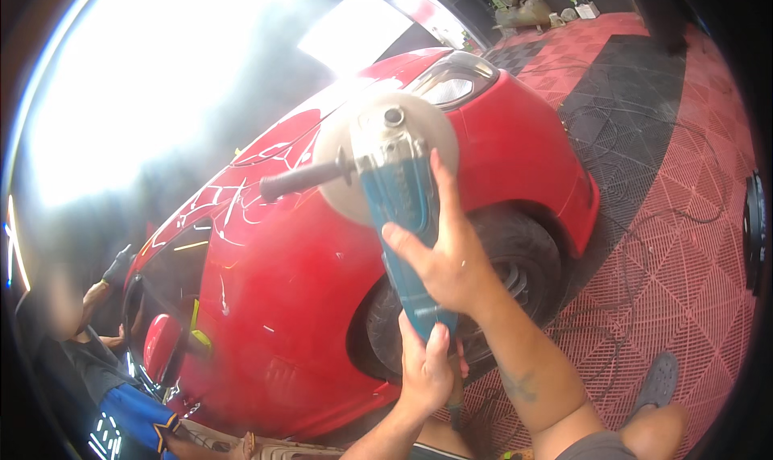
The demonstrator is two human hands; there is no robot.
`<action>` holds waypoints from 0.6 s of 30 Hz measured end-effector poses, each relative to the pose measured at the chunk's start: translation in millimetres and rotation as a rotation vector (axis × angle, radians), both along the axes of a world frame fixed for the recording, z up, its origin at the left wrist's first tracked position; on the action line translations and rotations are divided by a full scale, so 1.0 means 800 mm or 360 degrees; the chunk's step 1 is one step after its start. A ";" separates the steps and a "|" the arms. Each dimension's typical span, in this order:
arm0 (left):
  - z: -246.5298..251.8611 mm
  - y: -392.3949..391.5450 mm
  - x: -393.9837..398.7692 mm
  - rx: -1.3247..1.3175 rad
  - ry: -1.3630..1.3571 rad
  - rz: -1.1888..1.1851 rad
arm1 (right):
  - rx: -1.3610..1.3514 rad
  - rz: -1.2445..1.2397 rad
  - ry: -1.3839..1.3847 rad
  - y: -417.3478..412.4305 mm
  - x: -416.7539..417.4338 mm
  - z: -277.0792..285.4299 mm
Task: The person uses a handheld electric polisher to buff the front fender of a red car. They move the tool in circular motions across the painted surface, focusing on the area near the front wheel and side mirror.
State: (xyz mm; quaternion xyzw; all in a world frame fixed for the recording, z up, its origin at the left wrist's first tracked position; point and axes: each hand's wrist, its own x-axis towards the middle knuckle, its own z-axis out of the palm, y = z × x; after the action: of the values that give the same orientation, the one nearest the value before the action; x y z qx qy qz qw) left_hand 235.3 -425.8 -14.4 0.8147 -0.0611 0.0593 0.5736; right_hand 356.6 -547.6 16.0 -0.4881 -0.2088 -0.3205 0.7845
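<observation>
A teal rotary polisher (401, 218) with a metal gear head and a black side handle (305, 179) is held up before me over the front fender of a red car (290, 279). Its large pale round pad (338, 176) lies behind the gear head; whether it touches the paint I cannot tell. My right hand (450, 254) is wrapped around the middle of the body, the index finger stretched along it. My left hand (426, 363) grips the rear end of the body. No hand is on the side handle.
A co-worker (102, 351) stands by the car's door and mirror (162, 342), a gloved hand on the roof edge. Below the fender is the front tyre (519, 248). A cable (631, 260) winds over the red and black floor tiles. An air compressor (522, 10) stands far back.
</observation>
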 end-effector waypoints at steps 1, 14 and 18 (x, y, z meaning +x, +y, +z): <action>0.011 -0.007 0.005 0.0034 0.0025 0.0019 | 0.0010 -0.0045 0.0017 -0.006 0.006 0.007; 0.008 0.021 -0.014 -0.0046 0.0017 0.0041 | -0.0145 0.0275 0.0036 0.023 -0.007 0.017; 0.005 0.022 -0.016 0.0015 -0.0025 0.0096 | -0.0105 0.0263 -0.0023 0.031 -0.002 0.013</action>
State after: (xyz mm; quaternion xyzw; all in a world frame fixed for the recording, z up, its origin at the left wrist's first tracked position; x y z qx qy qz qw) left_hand 222.3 -407.9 -10.5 0.8183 -0.0414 0.0828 0.5673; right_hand 355.1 -522.7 26.5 -0.4926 -0.2644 -0.2511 0.7902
